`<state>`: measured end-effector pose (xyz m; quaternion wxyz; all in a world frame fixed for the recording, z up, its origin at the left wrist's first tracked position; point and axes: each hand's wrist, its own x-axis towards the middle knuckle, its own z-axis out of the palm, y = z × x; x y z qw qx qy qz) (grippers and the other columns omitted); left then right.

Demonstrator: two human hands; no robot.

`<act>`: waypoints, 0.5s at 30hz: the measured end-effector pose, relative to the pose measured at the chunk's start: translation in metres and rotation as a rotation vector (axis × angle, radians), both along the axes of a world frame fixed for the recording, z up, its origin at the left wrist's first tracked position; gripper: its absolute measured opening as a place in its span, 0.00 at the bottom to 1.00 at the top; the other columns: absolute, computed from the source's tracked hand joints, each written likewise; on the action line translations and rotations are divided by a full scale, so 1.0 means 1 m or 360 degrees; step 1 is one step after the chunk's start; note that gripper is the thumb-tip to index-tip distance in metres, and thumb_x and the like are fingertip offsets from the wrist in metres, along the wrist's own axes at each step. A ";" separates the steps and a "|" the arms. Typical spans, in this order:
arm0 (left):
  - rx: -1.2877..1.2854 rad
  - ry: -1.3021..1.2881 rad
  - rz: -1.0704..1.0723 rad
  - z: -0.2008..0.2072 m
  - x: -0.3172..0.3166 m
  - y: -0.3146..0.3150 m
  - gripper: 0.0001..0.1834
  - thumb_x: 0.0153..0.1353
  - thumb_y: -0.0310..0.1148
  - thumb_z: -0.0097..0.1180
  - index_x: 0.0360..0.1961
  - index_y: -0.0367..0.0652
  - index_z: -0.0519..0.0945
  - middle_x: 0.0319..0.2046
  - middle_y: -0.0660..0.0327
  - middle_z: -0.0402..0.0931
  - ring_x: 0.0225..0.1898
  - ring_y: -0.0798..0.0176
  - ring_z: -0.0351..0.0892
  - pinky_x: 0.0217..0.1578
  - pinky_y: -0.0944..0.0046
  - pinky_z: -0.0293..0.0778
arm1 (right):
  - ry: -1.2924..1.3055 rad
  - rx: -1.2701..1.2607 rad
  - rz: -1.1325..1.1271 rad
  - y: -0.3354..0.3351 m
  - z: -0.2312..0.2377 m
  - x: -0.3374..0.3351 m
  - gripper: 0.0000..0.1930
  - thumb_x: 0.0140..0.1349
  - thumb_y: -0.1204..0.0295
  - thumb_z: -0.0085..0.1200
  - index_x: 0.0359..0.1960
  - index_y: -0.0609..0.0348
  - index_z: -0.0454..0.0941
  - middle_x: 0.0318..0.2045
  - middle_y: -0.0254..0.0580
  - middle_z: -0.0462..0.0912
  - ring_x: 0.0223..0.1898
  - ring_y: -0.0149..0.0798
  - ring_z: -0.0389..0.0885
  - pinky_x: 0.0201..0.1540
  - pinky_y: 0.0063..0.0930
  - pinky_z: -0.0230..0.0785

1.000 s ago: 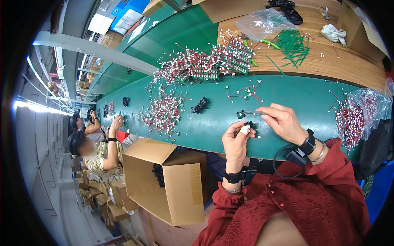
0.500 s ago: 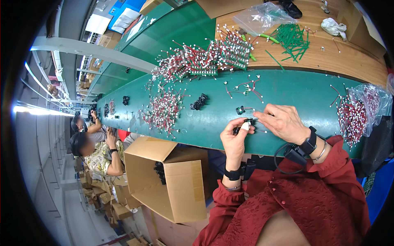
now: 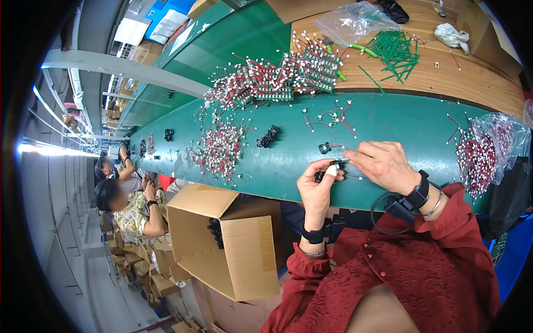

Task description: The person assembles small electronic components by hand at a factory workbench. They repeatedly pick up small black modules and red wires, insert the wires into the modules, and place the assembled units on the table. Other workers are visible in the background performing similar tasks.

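Observation:
Over the near edge of the green work surface, my left hand is closed on a small black plastic part, mostly covered by the fingers. A white cover sits on its thumb. My right hand meets it from the right, thumb and forefinger pinched at the part. A thin silvery piece shows between the fingertips, too small to name. A wire with a white end sticks out below. Just beyond the hands lies another small black part with a green board. Farther off are loose red wires with white connectors.
Wired green circuit boards are heaped at the back. Red-and-white wire piles lie left and right, the latter beside a plastic bag. Black parts form a cluster. An open carton stands below left; two people sit beyond.
My hands stay at nearly the same spot, with only slight finger movement. At the far left, the nearer person's arms have shifted a little.

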<state>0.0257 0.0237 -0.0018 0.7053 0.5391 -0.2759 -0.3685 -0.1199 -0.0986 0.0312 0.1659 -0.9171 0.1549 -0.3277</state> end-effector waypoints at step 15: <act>0.0074 -0.0132 -0.0040 0.001 -0.004 -0.001 0.09 0.57 0.16 0.53 0.40 0.30 0.77 0.30 0.55 0.79 0.30 0.64 0.81 0.32 0.67 0.79 | -0.0024 -0.0022 0.0013 0.001 -0.002 0.001 0.09 0.52 0.71 0.58 0.36 0.54 0.80 0.22 0.32 0.69 0.24 0.33 0.76 0.22 0.29 0.68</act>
